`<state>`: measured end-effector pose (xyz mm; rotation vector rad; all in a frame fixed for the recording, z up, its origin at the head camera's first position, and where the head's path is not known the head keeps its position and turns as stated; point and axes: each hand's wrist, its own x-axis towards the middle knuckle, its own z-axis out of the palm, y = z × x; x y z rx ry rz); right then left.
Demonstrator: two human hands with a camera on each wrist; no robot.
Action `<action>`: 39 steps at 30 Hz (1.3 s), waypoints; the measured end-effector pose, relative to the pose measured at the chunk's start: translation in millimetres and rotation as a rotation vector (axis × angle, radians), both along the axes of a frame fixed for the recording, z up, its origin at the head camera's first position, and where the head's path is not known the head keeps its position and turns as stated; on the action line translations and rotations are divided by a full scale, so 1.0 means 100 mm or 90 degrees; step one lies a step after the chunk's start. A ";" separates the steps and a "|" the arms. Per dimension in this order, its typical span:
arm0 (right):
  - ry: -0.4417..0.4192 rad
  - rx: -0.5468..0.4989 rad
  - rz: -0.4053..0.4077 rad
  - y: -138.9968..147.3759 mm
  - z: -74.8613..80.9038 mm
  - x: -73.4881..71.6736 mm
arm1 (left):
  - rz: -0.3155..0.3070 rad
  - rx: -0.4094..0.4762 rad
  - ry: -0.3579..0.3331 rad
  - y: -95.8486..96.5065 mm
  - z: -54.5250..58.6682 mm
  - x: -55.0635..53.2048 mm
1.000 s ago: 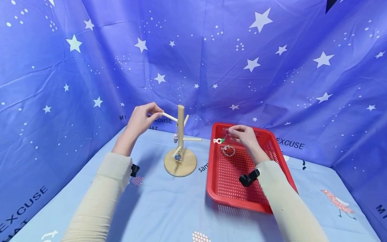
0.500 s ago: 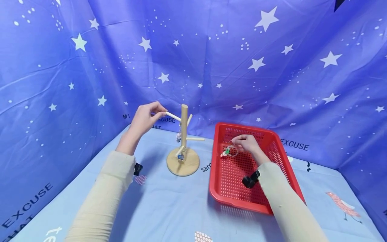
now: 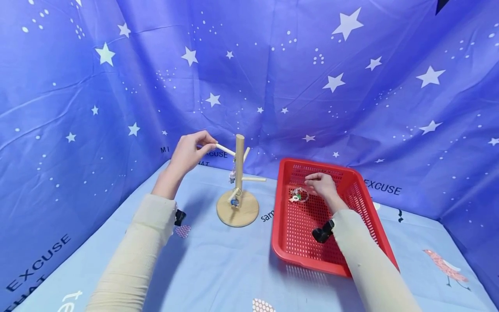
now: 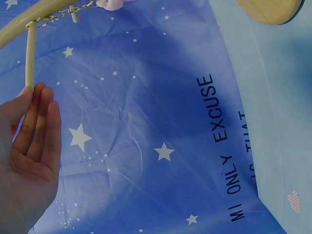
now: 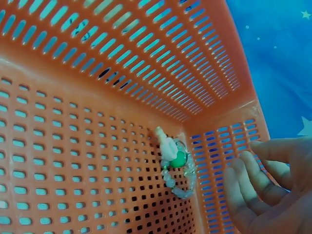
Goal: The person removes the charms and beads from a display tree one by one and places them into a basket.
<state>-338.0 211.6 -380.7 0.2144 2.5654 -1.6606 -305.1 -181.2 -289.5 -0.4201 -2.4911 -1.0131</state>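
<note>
My left hand (image 3: 188, 152) pinches the tip of an upper peg (image 3: 225, 149) on a wooden stand (image 3: 239, 171) with a round base. A keychain with a pale pinkish charm (image 3: 232, 177) hangs by its chain from that peg, close to the post; the left wrist view shows the chain (image 4: 63, 17). A blue charm (image 3: 234, 202) hangs from a low front peg. Over the red basket (image 3: 276, 216), my right hand (image 3: 322, 185) holds nothing, its fingers loosely bent. Below it, a white-and-green charm (image 5: 176, 155) lies against a clear beaded bracelet (image 5: 180, 191) on the basket floor.
The basket stands right of the stand on a light blue printed cloth (image 3: 218, 268). Two more pegs stick out of the post, one to the right (image 3: 255, 179) and one at the back (image 3: 247, 154). A blue star-patterned curtain (image 3: 249, 78) rises behind.
My right hand has lowered the white-and-green charm into the basket and let go of it; it now lies by the bracelet. The left hand keeps its pinch on the peg. The view has shifted slightly.
</note>
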 end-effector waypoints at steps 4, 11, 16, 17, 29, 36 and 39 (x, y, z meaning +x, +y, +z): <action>0.021 -0.025 -0.022 0.00 0.08 0.04 | -0.003 -0.003 0.003 0.01 0.02 0.00; 0.031 -0.017 -0.027 -0.10 0.25 0.13 | -0.005 -0.004 0.005 -0.01 0.04 0.02; 0.052 -0.056 -0.007 -0.17 0.33 0.18 | -0.005 -0.005 0.009 -0.01 0.03 0.03; 0.057 -0.064 -0.002 -0.18 0.34 0.19 | -0.004 -0.005 0.009 -0.01 0.03 0.03; 0.074 -0.112 0.058 -0.42 0.37 0.46 | -0.005 -0.008 0.004 0.01 0.03 0.04; 0.062 -0.133 0.102 -0.62 0.31 0.63 | -0.008 -0.004 -0.001 0.01 0.03 0.03; 0.061 -0.146 0.131 -0.75 0.31 0.68 | -0.005 -0.004 -0.002 0.00 0.03 0.03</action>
